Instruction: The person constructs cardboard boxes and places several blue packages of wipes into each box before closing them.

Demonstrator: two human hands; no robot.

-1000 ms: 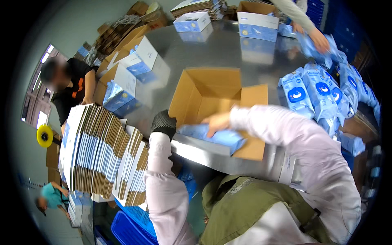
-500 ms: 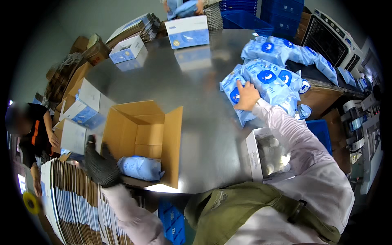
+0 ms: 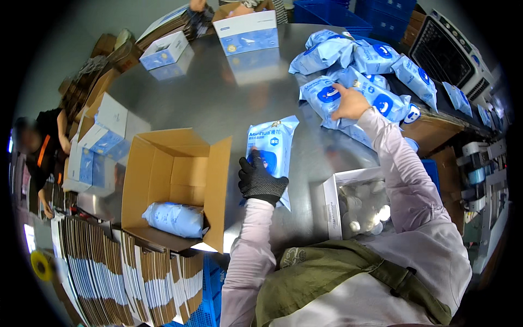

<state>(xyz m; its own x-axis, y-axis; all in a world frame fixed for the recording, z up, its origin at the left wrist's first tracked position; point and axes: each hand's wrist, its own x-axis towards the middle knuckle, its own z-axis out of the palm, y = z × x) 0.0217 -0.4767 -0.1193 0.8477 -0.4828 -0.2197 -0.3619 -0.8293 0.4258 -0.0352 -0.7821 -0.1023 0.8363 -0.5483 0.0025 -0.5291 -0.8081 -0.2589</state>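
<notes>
My left hand [image 3: 263,179], in a black knit glove, is closed on the lower part of a light-blue soft pack [image 3: 274,136], beside the open cardboard box [image 3: 218,188]. My bare right hand [image 3: 352,102] grips another blue soft pack [image 3: 322,95] at the near side of a pile. Its fingers and thumb bend over the pack's right end. One more blue pack [image 3: 174,219] lies on its side in the bottom of the cardboard box, near the edge closest to me.
A white box of round pale pieces [image 3: 354,207] stands near my right forearm. Upright flattened cartons [image 3: 103,267] fill the near left. White-and-blue boxes [image 3: 109,128] line the left side. Another person's hand [image 3: 242,9] is at a box [image 3: 248,35] across the metal table [image 3: 190,103].
My left hand has moved right, from beside the cardboard box to a blue pack at mid-table. My right hand has shifted up and right onto another pack. The pile has rearranged.
</notes>
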